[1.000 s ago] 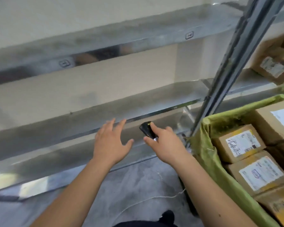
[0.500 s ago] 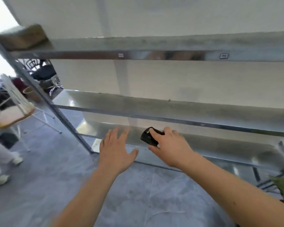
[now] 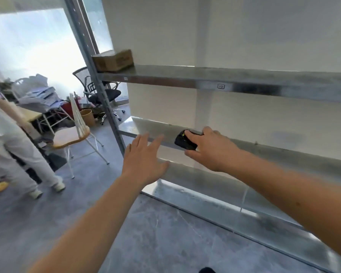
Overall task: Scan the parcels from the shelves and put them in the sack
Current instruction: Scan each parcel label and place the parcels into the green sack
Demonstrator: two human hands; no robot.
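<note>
A brown cardboard parcel [image 3: 113,60] lies at the left end of the upper metal shelf [image 3: 234,80], beside the upright post. My right hand [image 3: 209,149] grips a small black scanner [image 3: 182,141] in front of the middle shelf [image 3: 264,149]. My left hand [image 3: 144,160] is stretched forward with straight, spread fingers and holds nothing, well below and right of the parcel. The sack is out of view.
The grey upright post [image 3: 98,87] marks the rack's left end. Left of it stand a wooden chair [image 3: 73,134], a black office chair [image 3: 100,91], a cluttered table [image 3: 28,113] and a person in light clothes [image 3: 10,154]. Grey floor lies below.
The view has swung left along the rack: the green sack with its parcels has gone out of view, and the parcel on the upper shelf and the room beyond have come in.
</note>
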